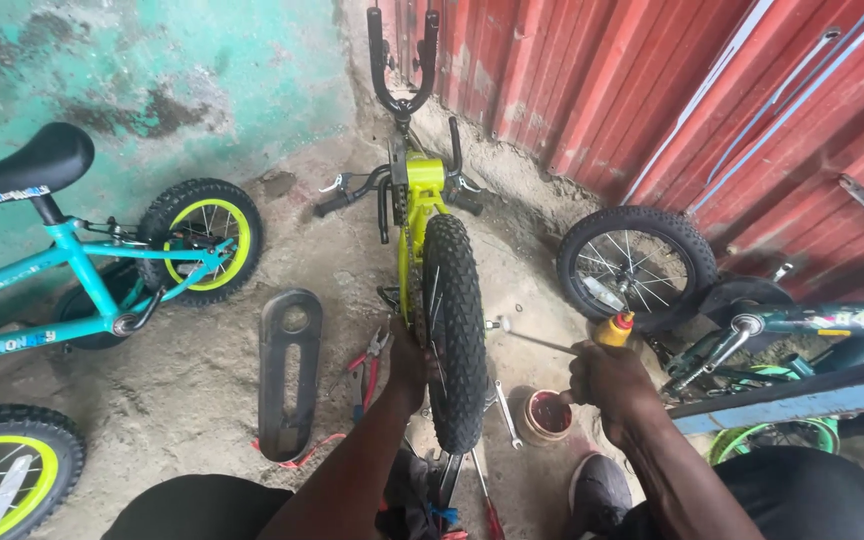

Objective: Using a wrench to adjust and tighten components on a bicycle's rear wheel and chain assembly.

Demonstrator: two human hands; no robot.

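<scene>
- Nearest the camera, the left hand [409, 362] grips the knobby rear tyre [454, 340] of the upturned yellow-green bicycle [422, 185] on the concrete floor [192, 380].
- The right hand [607, 385], fingers clenched, holds a screwdriver [562, 340] aimed at the wheel hub; the axle work looks midway and calls for a steady wheel.
- A small tub [544, 415] holds something dark red.

A single head-worn camera looks steeply down and forward from above the person's knees (there is no second view to overlap). It sits close over the upturned yellow bicycle [422, 210], facing the green wall [102, 60] and red corrugated sheeting [652, 80].
</scene>
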